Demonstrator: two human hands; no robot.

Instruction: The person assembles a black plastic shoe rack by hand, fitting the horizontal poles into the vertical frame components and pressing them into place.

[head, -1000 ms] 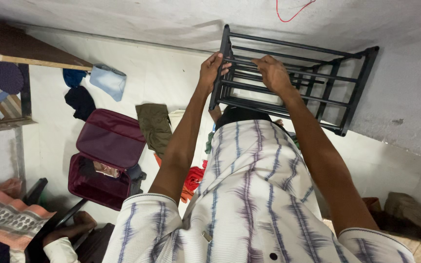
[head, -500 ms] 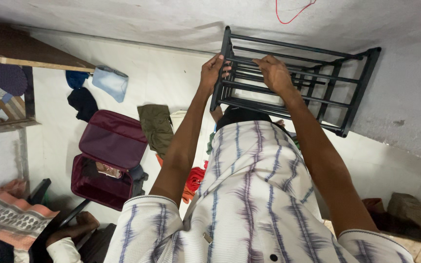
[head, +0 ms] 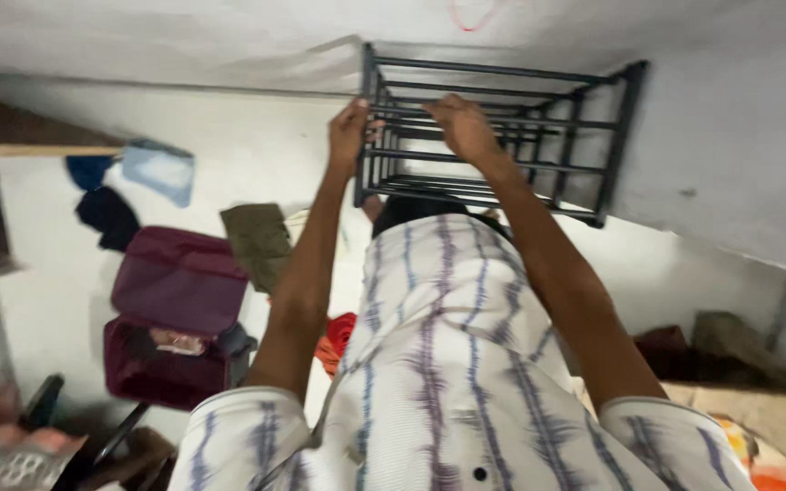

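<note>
Rack (head: 539, 127) black metal, upright by the wall | my left hand (head: 349, 136) clasps its near-left post, right hand (head: 462, 127) grips a top bar | maroon suitcase (head: 170, 314) open, well left | rack not yet released.

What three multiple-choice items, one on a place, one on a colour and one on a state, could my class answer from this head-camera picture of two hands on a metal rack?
1. Where does the black rack stand?
A. Against the white wall
B. On a bed
C. Inside the suitcase

2. What colour is the suitcase on the floor?
A. Yellow
B. Maroon
C. Bright green

3. How is the suitcase?
A. Zipped shut
C. Standing upright
B. Open, lid raised

Answers:
1 A: the rack's far side meets the wall, with the left hand at its end frame and the right hand on its bars.
2 B: its lid and shell are dark red.
3 B: the lid leans back and the inside shows.
</note>
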